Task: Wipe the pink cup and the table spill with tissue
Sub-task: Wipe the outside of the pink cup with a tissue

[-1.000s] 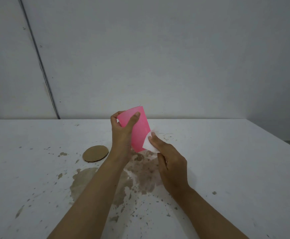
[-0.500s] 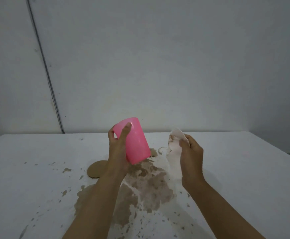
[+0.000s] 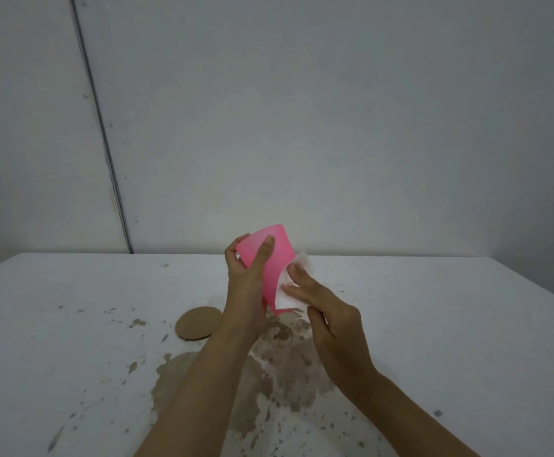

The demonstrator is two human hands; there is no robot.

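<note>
My left hand [image 3: 249,275] grips the tilted pink cup [image 3: 277,255] above the table [image 3: 434,308]. My right hand [image 3: 330,319], apart from the cup 0.5 seconds ago, now presses the white tissue [image 3: 289,300] with straight fingers against its 4 o'clock side. Cup-wiping has resumed. The brown spill [image 3: 285,367] at 6 o'clock waits.
</note>
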